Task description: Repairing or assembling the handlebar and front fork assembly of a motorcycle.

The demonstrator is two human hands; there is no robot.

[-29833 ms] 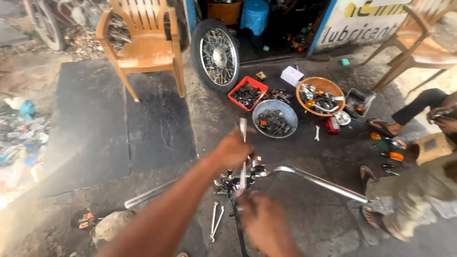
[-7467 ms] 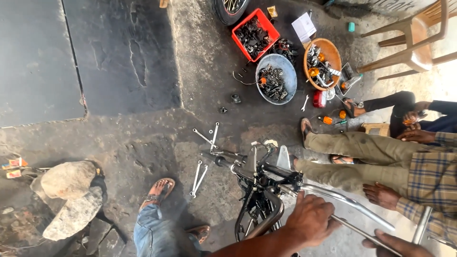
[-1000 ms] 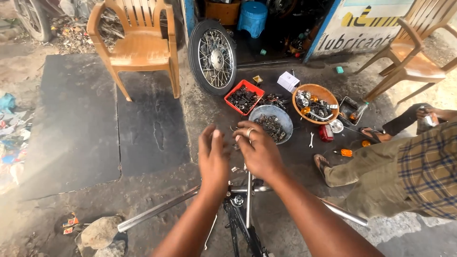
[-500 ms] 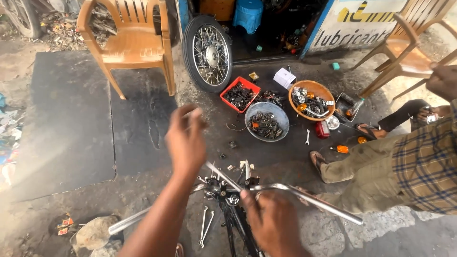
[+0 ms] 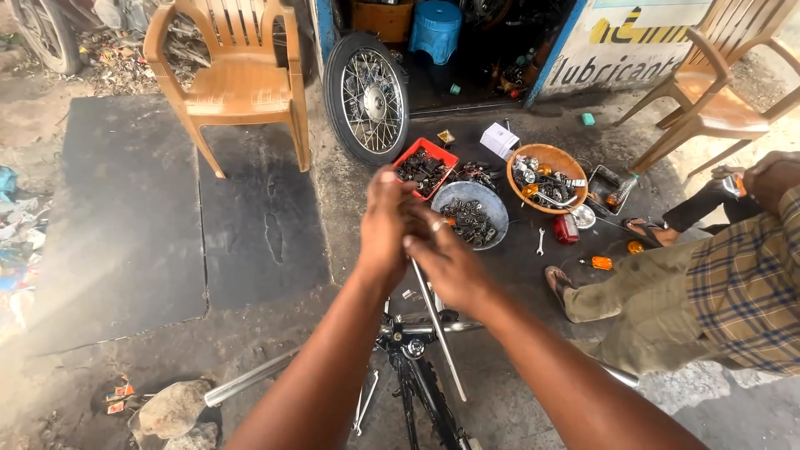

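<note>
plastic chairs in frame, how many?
2. One chair stands upper left beside the spoked wheel; the other chair is at upper right, partly cut off. More may lie outside view.

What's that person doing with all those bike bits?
A person's left hand and right hand are together on the top of a thin metal rod, above a bike's handlebar. Beyond sit a red tray and bowls of small parts, and a wheel. Another person sits alongside.

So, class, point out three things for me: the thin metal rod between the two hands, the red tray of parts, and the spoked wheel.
thin metal rod (image 5: 439, 333), head view, middle of its shaft.
red tray (image 5: 437, 152), head view, far rim.
spoked wheel (image 5: 367, 102), head view, hub.
</note>
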